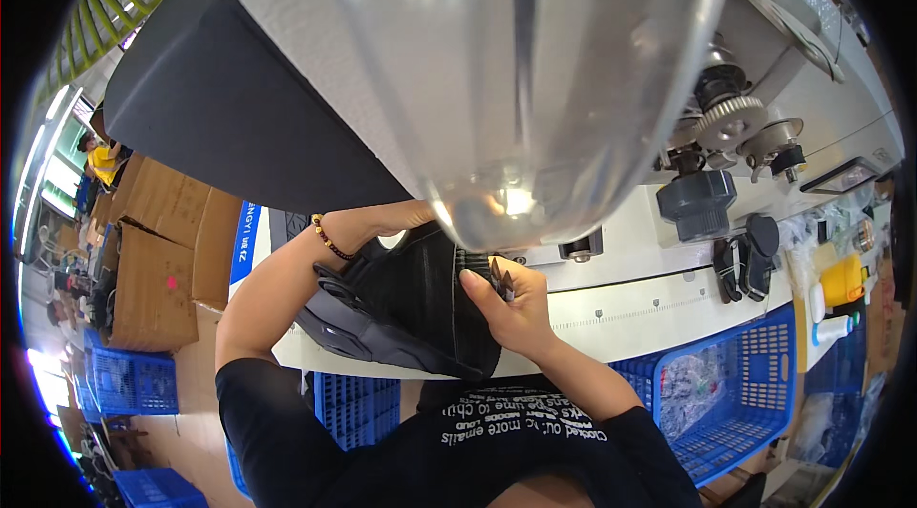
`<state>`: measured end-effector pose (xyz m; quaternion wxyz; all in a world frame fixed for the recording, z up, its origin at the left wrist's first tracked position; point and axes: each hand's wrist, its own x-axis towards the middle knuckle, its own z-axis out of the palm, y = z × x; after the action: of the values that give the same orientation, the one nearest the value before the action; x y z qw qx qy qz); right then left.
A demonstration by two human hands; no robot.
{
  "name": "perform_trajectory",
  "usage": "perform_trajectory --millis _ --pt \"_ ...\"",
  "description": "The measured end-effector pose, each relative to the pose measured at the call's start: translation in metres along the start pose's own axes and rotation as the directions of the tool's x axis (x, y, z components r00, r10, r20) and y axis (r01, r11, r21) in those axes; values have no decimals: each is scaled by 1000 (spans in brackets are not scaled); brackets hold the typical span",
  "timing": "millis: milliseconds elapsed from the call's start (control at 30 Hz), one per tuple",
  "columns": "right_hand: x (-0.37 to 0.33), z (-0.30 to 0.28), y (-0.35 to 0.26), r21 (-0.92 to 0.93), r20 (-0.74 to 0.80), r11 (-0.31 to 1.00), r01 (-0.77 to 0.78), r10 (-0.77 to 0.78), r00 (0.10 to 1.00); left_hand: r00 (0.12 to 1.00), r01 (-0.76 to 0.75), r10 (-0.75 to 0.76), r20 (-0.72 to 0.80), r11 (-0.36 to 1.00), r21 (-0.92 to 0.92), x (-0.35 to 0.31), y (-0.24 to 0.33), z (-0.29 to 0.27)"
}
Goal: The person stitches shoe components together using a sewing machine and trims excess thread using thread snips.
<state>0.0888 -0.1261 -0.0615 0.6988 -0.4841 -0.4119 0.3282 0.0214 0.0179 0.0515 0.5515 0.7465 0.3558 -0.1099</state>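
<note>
A black fabric bag (420,298) with buckles and straps on its left side lies bunched on the white sewing machine bed (611,322). My right hand (516,310) is closed on the bag's right edge, thumb on top. A small dark metallic piece shows at its fingers; its kind I cannot make out. My left hand (406,215), with a beaded bracelet (331,239) at the wrist, reaches over the bag's far side. Its fingers are hidden behind the clear plastic cover (573,126), which also hides the needle area.
The machine's dark knob (697,204) stands to the right, near a black clip-like part (745,260). A blue basket (735,393) with clear plastic bags sits at the lower right. Cardboard boxes (158,269) and a blue crate (134,382) stand at left. A person in yellow (103,162) is far off.
</note>
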Motion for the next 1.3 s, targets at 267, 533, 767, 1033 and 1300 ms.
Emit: perform_trajectory --millis 267,533,767,1033,1300 --pt "5 4 -1 -36 -59 999 24 -26 998 942 -335 335 -2 942 34 23 -13 -11" --pt "6 2 2 42 -89 998 -52 55 994 885 -465 465 -11 885 14 38 -28 -15" --pt "8 1 -2 79 -73 995 -62 68 995 853 -518 522 13 850 -96 59 -40 -19" --pt "8 -8 -7 54 -23 997 -54 56 998 845 -509 530 62 835 -210 74 -55 -15" --pt "9 -4 -5 49 -21 997 -55 56 998 911 -388 408 65 899 -202 59 -43 -10"
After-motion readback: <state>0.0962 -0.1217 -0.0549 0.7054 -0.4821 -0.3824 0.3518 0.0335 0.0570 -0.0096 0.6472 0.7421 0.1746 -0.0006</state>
